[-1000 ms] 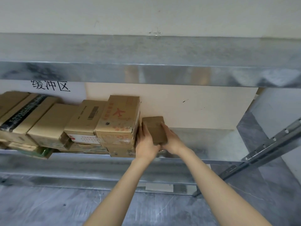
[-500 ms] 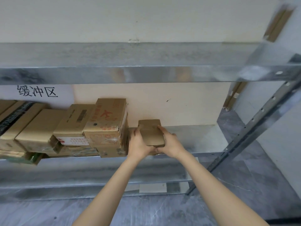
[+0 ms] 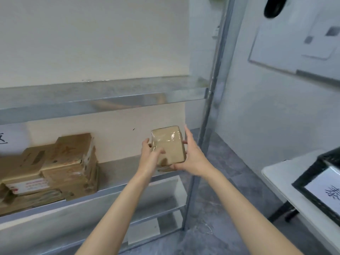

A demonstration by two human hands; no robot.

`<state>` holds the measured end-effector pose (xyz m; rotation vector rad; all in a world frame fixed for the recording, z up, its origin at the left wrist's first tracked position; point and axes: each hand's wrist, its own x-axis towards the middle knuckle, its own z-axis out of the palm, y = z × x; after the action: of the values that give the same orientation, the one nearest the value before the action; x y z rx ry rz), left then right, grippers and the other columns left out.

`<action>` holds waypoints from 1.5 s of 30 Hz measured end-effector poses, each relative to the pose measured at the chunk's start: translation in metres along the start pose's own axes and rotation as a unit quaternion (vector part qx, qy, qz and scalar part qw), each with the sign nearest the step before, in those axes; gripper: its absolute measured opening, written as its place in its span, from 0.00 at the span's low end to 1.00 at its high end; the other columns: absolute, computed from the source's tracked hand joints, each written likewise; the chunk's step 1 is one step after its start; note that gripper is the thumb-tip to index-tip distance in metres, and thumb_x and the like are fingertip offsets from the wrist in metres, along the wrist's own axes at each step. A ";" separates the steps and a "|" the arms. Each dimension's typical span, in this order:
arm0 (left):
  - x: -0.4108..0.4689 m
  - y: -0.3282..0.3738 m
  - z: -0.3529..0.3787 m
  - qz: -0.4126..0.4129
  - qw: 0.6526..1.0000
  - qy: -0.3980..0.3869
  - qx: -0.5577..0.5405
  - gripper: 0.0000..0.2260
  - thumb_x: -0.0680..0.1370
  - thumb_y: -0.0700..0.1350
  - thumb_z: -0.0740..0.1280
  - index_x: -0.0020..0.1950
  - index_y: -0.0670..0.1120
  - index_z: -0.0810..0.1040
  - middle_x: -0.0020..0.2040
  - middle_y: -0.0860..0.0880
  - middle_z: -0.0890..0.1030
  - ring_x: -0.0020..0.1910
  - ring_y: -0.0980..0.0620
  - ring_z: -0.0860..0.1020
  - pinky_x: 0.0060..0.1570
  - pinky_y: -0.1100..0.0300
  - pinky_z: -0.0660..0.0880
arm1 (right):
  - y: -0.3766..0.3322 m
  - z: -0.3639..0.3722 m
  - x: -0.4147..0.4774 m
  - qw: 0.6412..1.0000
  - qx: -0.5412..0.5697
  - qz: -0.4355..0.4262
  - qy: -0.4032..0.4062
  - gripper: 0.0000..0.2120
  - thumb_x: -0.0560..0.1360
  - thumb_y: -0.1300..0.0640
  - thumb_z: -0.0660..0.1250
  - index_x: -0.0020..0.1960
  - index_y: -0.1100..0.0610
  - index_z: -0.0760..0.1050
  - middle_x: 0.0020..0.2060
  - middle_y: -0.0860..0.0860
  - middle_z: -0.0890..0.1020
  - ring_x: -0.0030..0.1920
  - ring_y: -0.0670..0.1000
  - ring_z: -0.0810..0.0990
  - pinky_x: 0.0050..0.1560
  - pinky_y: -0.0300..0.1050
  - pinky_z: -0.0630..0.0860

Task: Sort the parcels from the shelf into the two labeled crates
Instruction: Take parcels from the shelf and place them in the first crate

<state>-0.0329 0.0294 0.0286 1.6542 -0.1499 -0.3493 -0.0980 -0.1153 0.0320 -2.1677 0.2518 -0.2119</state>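
Observation:
A small brown parcel [image 3: 168, 144] wrapped in clear tape is held up in front of the metal shelf [image 3: 110, 188], clear of its surface. My left hand [image 3: 150, 156] grips its left side with the thumb across the front. My right hand [image 3: 191, 155] holds its right side and lower corner, fingers stretched up along the edge. Several other cardboard parcels [image 3: 60, 168] stay stacked on the shelf to the left. A black crate [image 3: 312, 173] with a white label shows at the right edge on a white table [image 3: 274, 173].
The shelf's upright metal post [image 3: 207, 116] stands just right of my hands. An upper shelf board [image 3: 103, 96] runs above the parcels. A whiteboard [image 3: 298, 39] hangs on the right wall. Grey floor [image 3: 230, 181] lies between shelf and table.
Both hands have lifted the small parcel off the shelf and away from the stack. The view has swung right, bringing the post, table and crate into sight.

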 end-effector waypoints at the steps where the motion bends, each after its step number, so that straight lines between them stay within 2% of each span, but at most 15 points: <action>1: -0.007 0.007 0.013 0.008 1.000 -0.004 0.001 0.31 0.75 0.40 0.65 0.76 0.47 0.57 0.68 0.49 0.70 0.67 0.49 0.69 0.67 0.53 0.65 | 0.000 -0.015 -0.010 1.000 -0.009 -0.002 0.016 0.70 0.58 0.56 0.84 0.77 0.38 0.33 0.70 0.54 0.66 0.69 0.57 0.70 0.69 0.59 0.69; 4: -0.027 0.024 0.054 0.032 0.999 -0.025 -0.006 0.25 0.77 0.42 0.65 0.73 0.49 0.64 0.69 0.46 0.70 0.68 0.46 0.69 0.70 0.46 0.64 | 0.001 -0.060 -0.041 0.998 -0.042 -0.017 0.054 0.72 0.57 0.53 0.85 0.76 0.39 0.30 0.68 0.54 0.64 0.70 0.55 0.64 0.72 0.58 0.64; 8: -0.056 0.043 0.114 0.050 0.996 -0.071 -0.018 0.15 0.76 0.46 0.64 0.63 0.51 0.73 0.64 0.45 0.75 0.66 0.46 0.70 0.69 0.46 0.65 | 0.010 -0.120 -0.083 0.993 -0.070 -0.023 0.095 0.72 0.57 0.52 0.85 0.76 0.41 0.29 0.69 0.54 0.61 0.72 0.54 0.61 0.74 0.57 0.60; 12: -0.093 0.064 0.179 0.071 0.988 -0.122 -0.064 0.14 0.76 0.52 0.63 0.59 0.51 0.76 0.62 0.45 0.76 0.64 0.45 0.74 0.66 0.48 0.69 | 0.023 -0.183 -0.128 0.984 -0.066 -0.019 0.167 0.69 0.60 0.50 0.84 0.78 0.45 0.33 0.68 0.52 0.62 0.71 0.52 0.63 0.74 0.51 0.61; 15: -0.122 0.081 0.229 0.086 0.980 -0.149 -0.095 0.27 0.72 0.59 0.63 0.68 0.50 0.74 0.68 0.47 0.71 0.67 0.48 0.72 0.71 0.47 0.65 | 0.035 -0.226 -0.164 0.973 -0.036 -0.010 0.230 0.59 0.63 0.47 0.82 0.80 0.50 0.44 0.64 0.49 0.61 0.68 0.49 0.65 0.69 0.36 0.60; 17: -0.143 0.093 0.263 0.086 0.972 -0.184 -0.116 0.33 0.67 0.63 0.62 0.70 0.51 0.73 0.70 0.46 0.71 0.68 0.47 0.70 0.72 0.44 0.62 | 0.043 -0.252 -0.189 0.962 -0.034 -0.010 0.270 0.52 0.65 0.45 0.79 0.79 0.50 0.52 0.63 0.48 0.61 0.66 0.45 0.66 0.60 0.23 0.59; 20: -0.175 0.105 0.314 0.117 0.956 -0.242 -0.118 0.28 0.70 0.63 0.62 0.67 0.53 0.76 0.69 0.44 0.71 0.69 0.41 0.69 0.71 0.40 0.62 | 0.056 -0.289 -0.229 0.943 -0.030 -0.010 0.330 0.45 0.69 0.43 0.76 0.79 0.46 0.56 0.64 0.46 0.62 0.64 0.39 0.68 0.56 0.22 0.62; 23: -0.201 0.106 0.363 0.158 0.937 -0.287 -0.122 0.17 0.76 0.59 0.64 0.65 0.58 0.74 0.62 0.57 0.69 0.62 0.62 0.70 0.62 0.56 0.64 | 0.073 -0.323 -0.273 0.921 -0.035 -0.018 0.388 0.37 0.72 0.42 0.72 0.77 0.42 0.60 0.63 0.42 0.66 0.58 0.26 0.66 0.54 0.18 0.61; 25: -0.218 0.104 0.390 0.157 0.927 -0.320 -0.120 0.18 0.78 0.56 0.65 0.67 0.61 0.69 0.60 0.63 0.66 0.58 0.68 0.68 0.58 0.61 0.62 | 0.086 -0.342 -0.301 0.909 -0.031 -0.012 0.417 0.33 0.74 0.42 0.71 0.75 0.40 0.62 0.63 0.39 0.69 0.59 0.25 0.66 0.54 0.20 0.62; 28: -0.244 0.101 0.421 0.173 0.906 -0.371 -0.110 0.20 0.77 0.53 0.67 0.67 0.63 0.67 0.63 0.62 0.69 0.59 0.67 0.70 0.50 0.68 0.65 | 0.106 -0.366 -0.339 0.892 -0.007 0.013 0.451 0.32 0.74 0.48 0.73 0.75 0.43 0.63 0.67 0.37 0.71 0.65 0.35 0.69 0.61 0.29 0.65; 32: -0.266 0.092 0.462 0.191 0.875 -0.436 -0.091 0.26 0.75 0.44 0.72 0.70 0.55 0.67 0.61 0.58 0.78 0.58 0.61 0.77 0.48 0.69 0.71 | 0.127 -0.389 -0.379 0.867 -0.007 0.046 0.496 0.29 0.73 0.58 0.75 0.68 0.47 0.65 0.59 0.32 0.70 0.64 0.44 0.72 0.65 0.46 0.74; 35: -0.277 0.086 0.492 0.196 0.858 -0.469 -0.076 0.26 0.74 0.41 0.73 0.67 0.55 0.67 0.57 0.64 0.77 0.56 0.65 0.76 0.45 0.73 0.73 | 0.141 -0.403 -0.401 0.848 -0.017 0.064 0.526 0.31 0.71 0.63 0.76 0.66 0.50 0.64 0.63 0.42 0.72 0.66 0.49 0.73 0.65 0.51 0.74; 38: -0.288 0.079 0.522 0.190 0.840 -0.504 -0.064 0.26 0.72 0.40 0.74 0.65 0.54 0.66 0.60 0.61 0.75 0.55 0.66 0.75 0.42 0.72 0.74 | 0.155 -0.416 -0.418 0.829 -0.029 0.085 0.552 0.37 0.68 0.63 0.78 0.71 0.51 0.62 0.67 0.49 0.70 0.67 0.51 0.71 0.66 0.55 0.74; 40: -0.294 0.076 0.545 0.194 0.828 -0.522 -0.059 0.26 0.71 0.41 0.75 0.63 0.53 0.66 0.60 0.61 0.75 0.55 0.66 0.76 0.41 0.74 0.74 | 0.163 -0.427 -0.427 0.818 -0.043 0.108 0.563 0.47 0.65 0.57 0.81 0.76 0.50 0.58 0.68 0.50 0.65 0.68 0.51 0.69 0.68 0.56 0.72; 45: -0.303 0.075 0.608 0.200 0.803 -0.558 -0.055 0.31 0.72 0.39 0.74 0.69 0.51 0.62 0.64 0.57 0.71 0.58 0.56 0.75 0.49 0.67 0.74 | 0.191 -0.463 -0.443 0.798 -0.082 0.156 0.576 0.56 0.63 0.56 0.82 0.80 0.46 0.51 0.71 0.53 0.61 0.71 0.53 0.66 0.71 0.57 0.67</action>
<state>-0.5010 -0.4634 0.0966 1.0620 -1.3166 -0.9503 -0.6582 -0.4721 0.1125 -1.8373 1.3347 -1.3521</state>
